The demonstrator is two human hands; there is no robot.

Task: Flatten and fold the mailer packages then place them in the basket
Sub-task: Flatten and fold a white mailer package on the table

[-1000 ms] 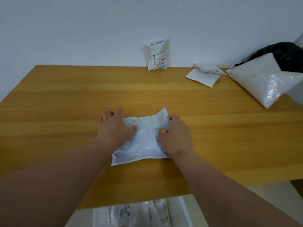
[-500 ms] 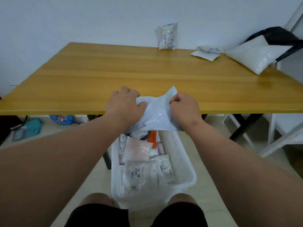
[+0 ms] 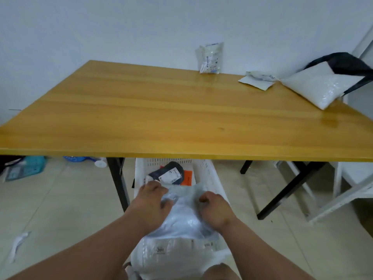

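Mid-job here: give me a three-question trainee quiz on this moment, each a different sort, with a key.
1. True or false: the held mailer is over the basket, not on the table.
2. Which hand grips the mailer? A. left hand only B. right hand only C. both
3. Fill in: ___ mailers remain on the table.

Key: 1 true; 2 C; 3 three: the upright mailer, the flat mailer, the big mailer.

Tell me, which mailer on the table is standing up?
The clear mailer leaning upright against the wall. The small white one and the big white one both lie on the table.
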